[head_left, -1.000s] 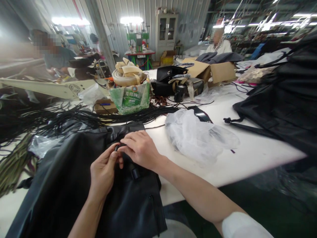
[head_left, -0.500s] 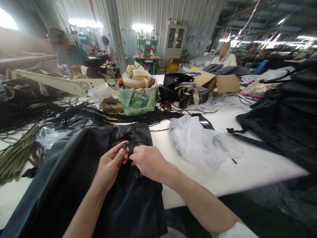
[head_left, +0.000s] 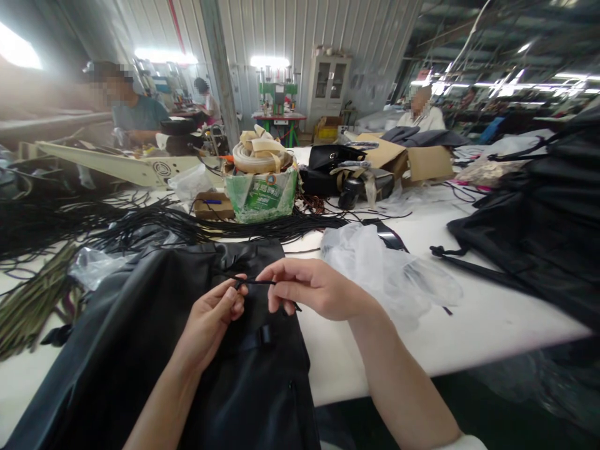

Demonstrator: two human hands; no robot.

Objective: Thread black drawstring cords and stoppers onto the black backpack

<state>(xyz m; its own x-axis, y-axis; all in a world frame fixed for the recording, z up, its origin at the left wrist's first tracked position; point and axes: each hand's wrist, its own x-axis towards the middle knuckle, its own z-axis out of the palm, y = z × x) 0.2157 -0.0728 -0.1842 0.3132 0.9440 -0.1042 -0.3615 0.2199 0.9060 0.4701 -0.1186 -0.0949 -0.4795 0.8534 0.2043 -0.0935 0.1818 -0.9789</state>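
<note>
A black leather-like bag (head_left: 154,356) lies flat on the white table (head_left: 469,325) in front of me. My left hand (head_left: 213,319) pinches the capped end of a thin black cord (head_left: 255,282) just above the bag. My right hand (head_left: 314,287) grips the same cord a short way to the right, and the stretch between both hands is taut. A short tail of cord hangs below my right fingers.
A heap of black cords (head_left: 140,228) crosses the table behind the bag. A green bag with tan rolls (head_left: 260,181), a crumpled clear plastic bag (head_left: 389,269), cardboard boxes (head_left: 412,159) and a black fabric pile (head_left: 539,212) surround it. Other people sit at the far left and far back.
My right hand has lifted off the bag and moved right, drawing the cord out from my left hand. The camera has tilted slightly.
</note>
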